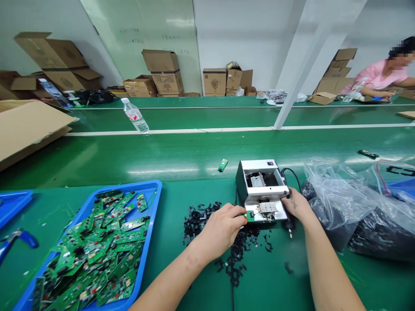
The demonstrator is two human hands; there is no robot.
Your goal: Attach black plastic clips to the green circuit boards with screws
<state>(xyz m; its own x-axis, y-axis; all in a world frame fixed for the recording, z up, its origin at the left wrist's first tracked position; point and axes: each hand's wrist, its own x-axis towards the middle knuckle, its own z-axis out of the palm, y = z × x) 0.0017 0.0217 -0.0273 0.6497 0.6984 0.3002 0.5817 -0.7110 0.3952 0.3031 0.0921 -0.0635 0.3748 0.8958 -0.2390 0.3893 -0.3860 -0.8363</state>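
Observation:
A small green circuit board [250, 215] is pinched in the fingers of my left hand [225, 224], at the front left of a white and black screw feeder [263, 190]. A metal block [268, 208] sits on the feeder's front ledge, just right of the board. My right hand [296, 206] grips the feeder's right front corner, its thumb at the front and some fingers hidden. Below that hand is a dark tool with a metal tip [289, 225], partly covered. Small black plastic parts [241, 244] lie scattered around and under my left hand.
A blue tray [149, 224] heaped with circuit boards stands left; blue-handled pliers [27, 237] lie beyond it. Bags of black parts [372, 229] crowd the right. A loose board [223, 165] and a water bottle [135, 115] are farther back. A co-worker [382, 77] works across the line.

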